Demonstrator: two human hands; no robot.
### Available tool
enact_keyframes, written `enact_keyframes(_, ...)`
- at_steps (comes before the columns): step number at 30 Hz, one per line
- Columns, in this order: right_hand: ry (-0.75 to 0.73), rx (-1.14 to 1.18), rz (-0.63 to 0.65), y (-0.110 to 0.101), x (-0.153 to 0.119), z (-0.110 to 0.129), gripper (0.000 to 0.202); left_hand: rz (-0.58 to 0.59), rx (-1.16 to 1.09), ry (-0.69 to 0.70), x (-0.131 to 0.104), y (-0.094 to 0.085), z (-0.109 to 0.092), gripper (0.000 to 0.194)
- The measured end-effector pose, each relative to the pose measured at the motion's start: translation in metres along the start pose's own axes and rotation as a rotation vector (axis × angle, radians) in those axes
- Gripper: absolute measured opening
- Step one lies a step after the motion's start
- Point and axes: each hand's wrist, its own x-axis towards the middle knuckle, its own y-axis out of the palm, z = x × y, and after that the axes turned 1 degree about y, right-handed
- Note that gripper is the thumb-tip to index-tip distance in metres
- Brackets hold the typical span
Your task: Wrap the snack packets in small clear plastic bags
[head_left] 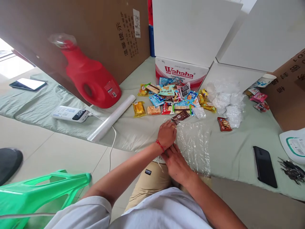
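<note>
A crinkled clear plastic sheet (196,148) lies flat at the table's near edge, in front of me. My left hand (166,133), with a red string bracelet at its wrist, rests at the sheet's left side, its fingers bent down and closed on the plastic. Just beyond its fingertips is a dark brown snack packet (181,116). My right hand (177,163) lies lower on the sheet, fingers stretched out flat and reaching toward the left wrist. What lies under both palms is hidden. A heap of wrapped snacks (168,90) sits behind the sheet.
A clear plastic roll (111,117), red jug (92,79) and power bank (71,114) are at left. Crumpled plastic (228,98), a cookie packet (224,124), phone (265,166) and keys (293,171) are at right. A Wahaba-style box (181,71) stands behind; a green stool (43,190) is left.
</note>
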Motion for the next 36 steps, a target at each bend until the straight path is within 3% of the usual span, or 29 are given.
enact_keyframes(4,-0.037,0.091,-0.007,0.004,-0.032,0.016,0.056,0.014,0.124,0.092,-0.009,0.005,0.008,0.047)
enact_keyframes(6,-0.12,0.213,0.051,-0.009,-0.042,0.013,0.047,0.026,0.19,0.136,-0.018,0.007,0.008,0.053)
enact_keyframes(8,-0.192,0.385,0.09,-0.036,-0.04,-0.005,0.039,0.046,0.244,0.152,-0.025,0.009,0.008,0.061)
enact_keyframes(9,-0.186,0.457,0.091,-0.052,-0.033,-0.019,0.039,0.06,0.266,0.156,-0.027,0.009,0.008,0.064)
enact_keyframes(10,-0.093,0.468,0.007,-0.068,-0.022,-0.036,0.039,0.072,0.286,0.159,-0.028,0.009,0.008,0.067)
enact_keyframes(12,0.05,0.278,-0.16,-0.095,0.009,-0.074,0.042,0.091,0.325,0.168,-0.028,0.008,0.01,0.069)
enact_keyframes(13,0.093,0.131,-0.178,-0.104,0.027,-0.093,0.042,0.095,0.34,0.172,-0.028,0.006,0.011,0.069)
enact_keyframes(17,0.061,-0.221,0.021,-0.112,0.095,-0.143,0.055,0.092,0.366,0.168,-0.03,0.002,0.014,0.066)
enact_keyframes(21,0.043,-0.383,0.169,-0.105,0.121,-0.156,0.05,0.09,0.36,0.171,-0.031,0.001,0.015,0.065)
enact_keyframes(24,0.04,-0.391,0.116,-0.108,0.111,-0.169,0.047,0.083,0.337,0.174,-0.029,-0.001,0.017,0.062)
enact_keyframes(27,0.143,-0.253,-0.035,-0.117,0.087,-0.192,0.043,0.089,0.313,0.184,-0.027,-0.005,0.022,0.059)
enact_keyframes(30,0.299,-0.076,-0.318,-0.131,0.06,-0.212,0.044,0.095,0.315,0.183,-0.023,-0.008,0.027,0.058)
enact_keyframes(33,0.422,0.273,-0.569,-0.144,0.038,-0.21,0.048,0.091,0.332,0.159,-0.02,-0.007,0.029,0.058)
enact_keyframes(34,0.444,0.416,-0.571,-0.147,0.033,-0.204,0.049,0.087,0.334,0.149,-0.019,-0.006,0.029,0.059)
enact_keyframes(36,0.446,0.617,-0.437,-0.147,0.025,-0.185,0.049,0.084,0.335,0.135,-0.018,-0.004,0.029,0.06)
